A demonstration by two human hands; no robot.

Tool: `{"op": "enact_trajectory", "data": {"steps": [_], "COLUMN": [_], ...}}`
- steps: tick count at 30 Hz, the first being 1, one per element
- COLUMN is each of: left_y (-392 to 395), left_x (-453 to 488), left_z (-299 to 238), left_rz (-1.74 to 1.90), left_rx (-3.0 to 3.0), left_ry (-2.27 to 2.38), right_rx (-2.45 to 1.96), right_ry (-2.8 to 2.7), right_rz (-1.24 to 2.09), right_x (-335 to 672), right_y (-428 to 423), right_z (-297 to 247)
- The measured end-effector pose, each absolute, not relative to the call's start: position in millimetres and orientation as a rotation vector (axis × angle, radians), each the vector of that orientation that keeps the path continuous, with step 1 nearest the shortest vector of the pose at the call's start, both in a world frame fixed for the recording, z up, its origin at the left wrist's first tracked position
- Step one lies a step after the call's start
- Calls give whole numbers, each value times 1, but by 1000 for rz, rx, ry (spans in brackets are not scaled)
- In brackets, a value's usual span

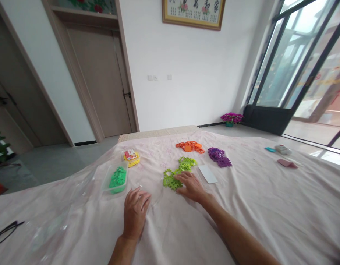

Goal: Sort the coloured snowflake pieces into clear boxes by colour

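Right grip (190, 186) on lime pieces (170, 180), card (207, 174) beside, orange pieces (188, 148) beyond

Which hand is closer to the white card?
The right hand. It is at the lime green pieces, just left of the white card; the left hand is farther away to the left.

Looks like a home, w/ brown int. door (99, 79), framed calligraphy pic (193, 15), potted flowers (232, 118) & lt. pink cloth (258, 206).

Left fingers (135, 195) loosely curled and palm-down, right forearm (233, 229) diagonally forward, right fingers (185, 177) slightly bent and palm-down.
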State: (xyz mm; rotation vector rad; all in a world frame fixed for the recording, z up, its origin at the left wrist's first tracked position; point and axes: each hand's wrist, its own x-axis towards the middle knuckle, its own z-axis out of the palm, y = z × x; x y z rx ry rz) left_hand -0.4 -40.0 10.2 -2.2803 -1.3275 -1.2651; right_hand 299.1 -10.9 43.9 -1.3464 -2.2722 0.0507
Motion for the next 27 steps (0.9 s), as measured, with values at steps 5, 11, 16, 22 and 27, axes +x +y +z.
{"op": "enact_trajectory", "data": {"steps": [5, 11, 16, 22, 27], "left_y": [-47, -51, -48, -28, -26], "left_x": [13, 29, 15, 0, 3], "left_z": [16, 17, 21, 7, 5], "left_rz": [-1278, -1278, -1351, -1584, -1609], "left_rx": [-2295, -2401, -2205, -1976, -2034], "left_ry": [-1290, -1201, -1415, -1821, -1817], "right_rx": [-1339, -1508, -1737, -1767, -1736], "right_ry": [-2248, -2119, -1901, -1855, -1891], "right_rz": [68, 44, 58, 42, 29], "right_x": [294, 299, 300, 294, 294], "right_y": [-5, 2, 13, 10, 3], "right_z": [39, 42, 45, 38, 35]}}
